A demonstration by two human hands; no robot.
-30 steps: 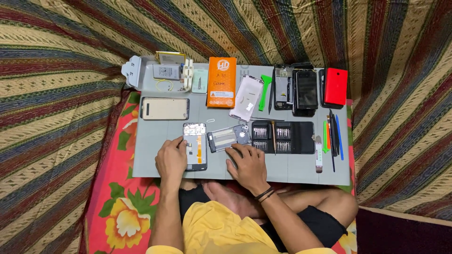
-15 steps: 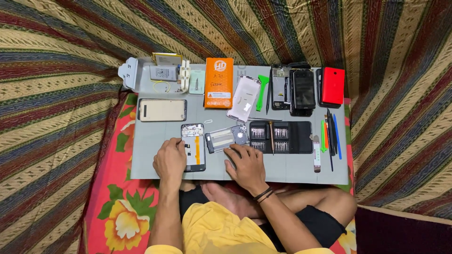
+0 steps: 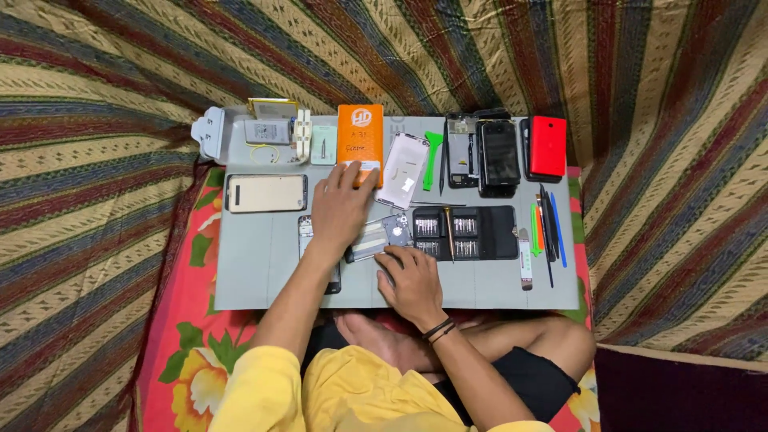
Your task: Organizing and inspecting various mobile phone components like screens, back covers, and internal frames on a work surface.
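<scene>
Left hand [image 3: 340, 210] lies flat, fingers spread, fingertips touching the orange box [image 3: 359, 134]; it grips nothing. Right hand [image 3: 412, 280] rests loosely curled, open, on the grey mat [image 3: 256, 272], just beside the opened phone [image 3: 378, 237].

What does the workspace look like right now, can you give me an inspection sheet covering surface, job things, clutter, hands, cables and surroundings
Surface: grey work mat laid over a red floral cloth.
Job's things: orange box at the mat's far edge; opened phone at mid-mat.
Clutter: pale phone screen, white back cover, black bit case, red phone, coloured pry tools.
Hands: left hand reaches forward, fingertips on the orange box; right hand rests on the mat by the opened phone, holding nothing visible.
Cables: nothing seen.
Surroundings: striped fabric on all sides; the person sits cross-legged in a yellow shirt.
</scene>
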